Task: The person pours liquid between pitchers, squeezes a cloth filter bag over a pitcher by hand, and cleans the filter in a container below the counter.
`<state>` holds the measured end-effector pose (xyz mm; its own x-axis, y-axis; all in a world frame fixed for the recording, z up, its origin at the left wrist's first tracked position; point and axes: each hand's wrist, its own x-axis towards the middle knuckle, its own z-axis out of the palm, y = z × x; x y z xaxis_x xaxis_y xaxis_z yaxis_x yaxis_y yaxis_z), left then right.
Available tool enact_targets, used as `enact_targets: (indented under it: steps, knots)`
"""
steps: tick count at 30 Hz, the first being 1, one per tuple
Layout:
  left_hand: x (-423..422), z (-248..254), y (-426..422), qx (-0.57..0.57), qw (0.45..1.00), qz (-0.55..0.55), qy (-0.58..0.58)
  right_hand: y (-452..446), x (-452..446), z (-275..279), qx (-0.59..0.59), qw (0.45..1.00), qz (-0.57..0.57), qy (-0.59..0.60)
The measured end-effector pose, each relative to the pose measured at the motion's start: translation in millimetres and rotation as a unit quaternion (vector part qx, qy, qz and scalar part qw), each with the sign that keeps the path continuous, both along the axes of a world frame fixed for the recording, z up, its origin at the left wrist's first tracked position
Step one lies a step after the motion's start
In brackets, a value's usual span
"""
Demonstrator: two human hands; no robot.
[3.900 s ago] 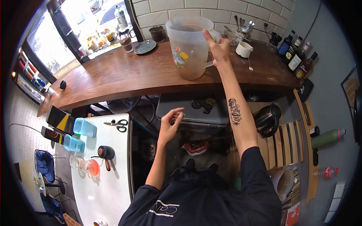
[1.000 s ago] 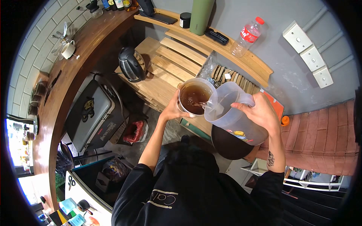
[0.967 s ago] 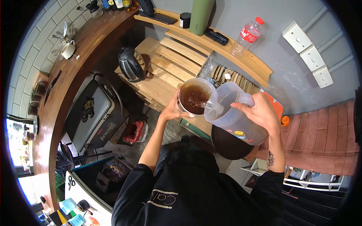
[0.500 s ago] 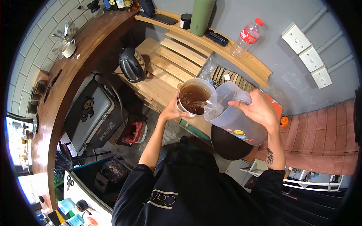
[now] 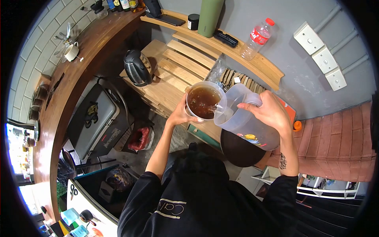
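Note:
My left hand (image 5: 181, 113) is wrapped round the side of a round tub of brown liquid (image 5: 203, 100). Bubbles float on the liquid's surface. My right hand (image 5: 271, 111) grips the handle of a translucent plastic pitcher (image 5: 246, 128), which is tilted to the left with its spout over the tub's right edge. Clear liquid runs from the spout into the brown liquid. Coloured pictures are printed on the pitcher's side. Both vessels are held above the wooden slatted bench, and my right fingers partly cover the pitcher's handle.
A black electric kettle (image 5: 137, 68) stands on the slatted bench (image 5: 189, 55). Behind it, a narrow shelf (image 5: 260, 69) bears a green tumbler (image 5: 211, 17) and a red-capped bottle (image 5: 257, 38). A round black seat (image 5: 241, 152) lies below the pitcher. A cool box (image 5: 94, 122) stands at left.
The pitcher has shifted very slightly upward and left, still pouring. More bubbles are spread over the brown liquid. The tub stays almost in place.

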<state>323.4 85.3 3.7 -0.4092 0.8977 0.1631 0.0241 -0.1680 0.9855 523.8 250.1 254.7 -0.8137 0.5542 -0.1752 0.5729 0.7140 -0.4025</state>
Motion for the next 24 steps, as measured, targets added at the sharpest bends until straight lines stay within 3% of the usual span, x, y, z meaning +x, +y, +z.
enact_targets:
  steps: [24]
  knots:
    - [0, 2, 0, -0.006, 1.000, 0.000, 0.006, 0, -3, -5, 0.003, 1.000, 0.003, 0.017]
